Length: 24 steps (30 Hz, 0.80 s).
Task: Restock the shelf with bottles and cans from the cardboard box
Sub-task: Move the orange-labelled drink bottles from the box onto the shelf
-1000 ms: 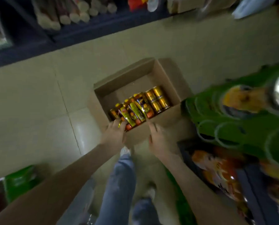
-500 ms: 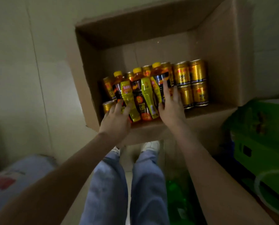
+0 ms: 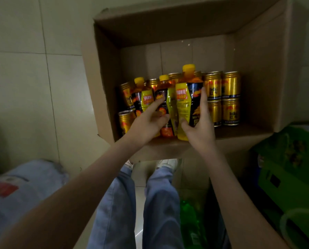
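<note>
A: How many bottles (image 3: 141, 95) are in the cardboard box (image 3: 257, 51)?

B: Three, all with yellow caps, in the near middle part. The right hand (image 3: 200, 130) has its thumb and fingers curled round the rightmost bottle (image 3: 187, 94), which sits higher than the other two.

A: And the left hand (image 3: 146, 123)?

B: Its forefinger is stretched out and touches the middle bottle (image 3: 163, 88); the hand is not closed round it.

A: The cans (image 3: 231, 85)?

B: Gold ones. I count four at the right, two rows of two, and at least four more at the left and behind.

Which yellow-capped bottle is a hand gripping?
The rightmost bottle, gripped by the right hand; its yellow cap stands highest of the three.
</note>
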Available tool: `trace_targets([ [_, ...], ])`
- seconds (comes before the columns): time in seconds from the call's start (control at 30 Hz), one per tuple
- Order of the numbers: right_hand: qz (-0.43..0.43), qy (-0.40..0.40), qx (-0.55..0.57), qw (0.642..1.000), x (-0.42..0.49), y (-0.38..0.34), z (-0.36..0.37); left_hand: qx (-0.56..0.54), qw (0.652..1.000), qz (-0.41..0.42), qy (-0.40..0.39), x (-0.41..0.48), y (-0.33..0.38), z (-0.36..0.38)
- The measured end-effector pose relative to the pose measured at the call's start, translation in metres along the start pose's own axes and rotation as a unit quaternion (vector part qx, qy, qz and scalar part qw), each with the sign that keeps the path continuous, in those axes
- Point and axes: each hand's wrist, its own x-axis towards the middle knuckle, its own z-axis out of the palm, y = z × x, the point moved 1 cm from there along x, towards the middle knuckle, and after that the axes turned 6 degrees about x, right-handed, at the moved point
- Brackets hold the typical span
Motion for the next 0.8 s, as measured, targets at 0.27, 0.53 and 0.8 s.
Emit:
trace_targets([
  [0.27,0.016,-0.165,0.158,0.973,-0.017,-0.023,0.031,-0.16,0.987,0.008,-0.028,0.005,0.006,-0.027],
  [0.53,0.142,-0.073,-0.089,0.983,0.039,0.018,0.059,-0.12,0.988,-0.093,-0.021,-0.009,-0.036,-0.068],
  [0.8,0.117,0.012,-0.061,0.991,0.03,0.013,0.05,-0.123,0.987,-0.1,0.005,-0.031,-0.031,-0.072],
])
